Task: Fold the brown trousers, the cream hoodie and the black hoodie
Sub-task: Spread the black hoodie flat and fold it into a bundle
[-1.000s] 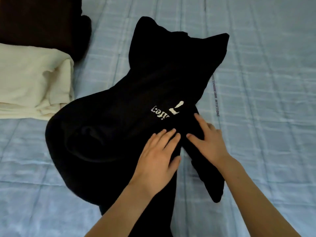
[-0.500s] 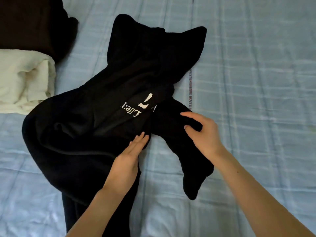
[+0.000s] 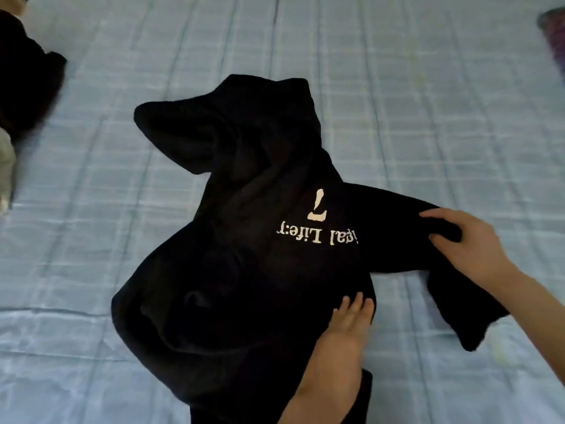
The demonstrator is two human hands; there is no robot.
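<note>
Blue bed [image 3: 428,117] holds the black hoodie [image 3: 244,270] in the middle. My right hand [image 3: 470,249] has pulled its sleeve [image 3: 391,228] out to 3 o'clock, grip grasping it. My left hand [image 3: 342,341], grip released, presses flat at 6 o'clock. I think the sleeve can fold in now.

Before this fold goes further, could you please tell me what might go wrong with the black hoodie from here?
1. The right hand grips the black lettered hoodie by its sleeve mid-length; the loose cuff end may trail and fold crooked.
2. The body is rumpled beside the flat left hand; creases could get folded in.
</note>
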